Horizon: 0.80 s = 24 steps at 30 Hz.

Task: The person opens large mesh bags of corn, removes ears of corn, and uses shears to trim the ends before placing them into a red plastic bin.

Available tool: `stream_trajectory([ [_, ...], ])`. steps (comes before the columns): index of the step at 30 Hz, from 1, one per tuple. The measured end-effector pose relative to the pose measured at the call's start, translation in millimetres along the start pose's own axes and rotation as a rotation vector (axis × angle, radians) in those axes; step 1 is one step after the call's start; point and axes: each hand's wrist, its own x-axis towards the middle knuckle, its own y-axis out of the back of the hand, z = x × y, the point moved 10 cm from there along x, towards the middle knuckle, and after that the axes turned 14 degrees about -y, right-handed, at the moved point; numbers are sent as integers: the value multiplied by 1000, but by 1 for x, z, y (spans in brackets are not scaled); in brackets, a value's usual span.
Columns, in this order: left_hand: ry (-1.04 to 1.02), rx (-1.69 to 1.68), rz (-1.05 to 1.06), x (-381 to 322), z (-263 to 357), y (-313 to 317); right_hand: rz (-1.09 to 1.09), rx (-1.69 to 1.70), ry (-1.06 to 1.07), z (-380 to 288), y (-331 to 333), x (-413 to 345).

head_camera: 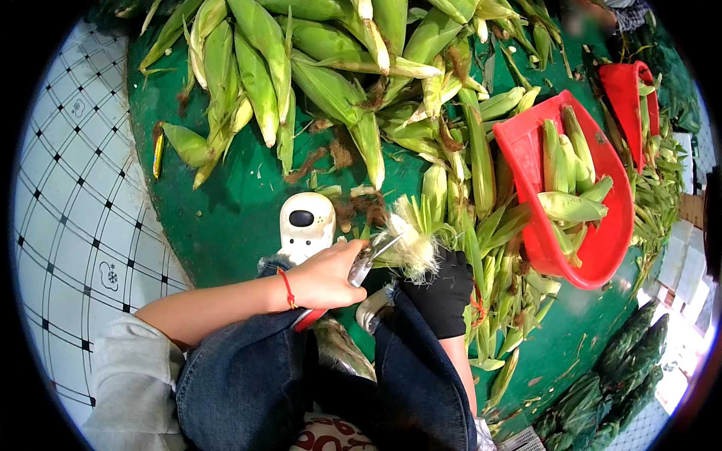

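Observation:
My bare left hand (324, 276), with a red cord bracelet at the wrist, grips a metal cutting tool (364, 265) shaped like shears. A red handle end (310, 319) shows below that hand. The blade points right, against a frayed corn ear (414, 239) with pale, shredded husk and silk. My right hand (440, 296), in a black glove, is closed around this ear just right of the blade. The glove and loose fibres hide the ear's lower part.
Unhusked corn (333, 67) is heaped ahead on the green floor sheet (237, 225). A red scoop-like container (609, 242) holds small ears at the right, beside husks (496, 315). A second red container (620, 107), dark green bundles (609, 377) and another person's sleeve (632, 16) lie farther off.

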Motion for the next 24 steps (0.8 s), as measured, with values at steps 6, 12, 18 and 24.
stream_trajectory([
  [6,-34,111,5,-3,5,3,-17,-18,0,5,-1,-6],
  [12,-130,64,84,0,7,3,-36,-79,13,8,-6,-5],
  [18,138,-394,-20,6,-14,-25,-39,-96,-155,23,-13,-8],
  [24,-3,-94,-6,8,-10,-16,11,-90,-228,37,-19,-14],
])
